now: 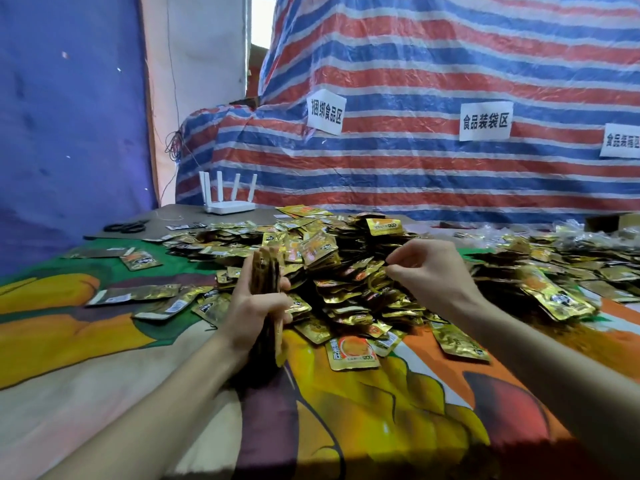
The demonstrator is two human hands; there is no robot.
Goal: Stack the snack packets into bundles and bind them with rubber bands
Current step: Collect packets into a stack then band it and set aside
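A big heap of gold snack packets (346,258) covers the middle of the table. My left hand (254,311) grips an upright stack of packets (266,271) on edge, in front of the heap. My right hand (427,271) hovers over the right side of the heap with its fingers curled and thumb and forefinger close together; whether they pinch anything I cannot tell. No rubber band is plainly visible.
A colourful printed cloth (104,341) covers the table. Loose packets (145,296) lie to the left and more spread right (554,271). Black scissors (126,226) and a white router (228,199) sit at the back left. A striped tarp (450,81) rises behind.
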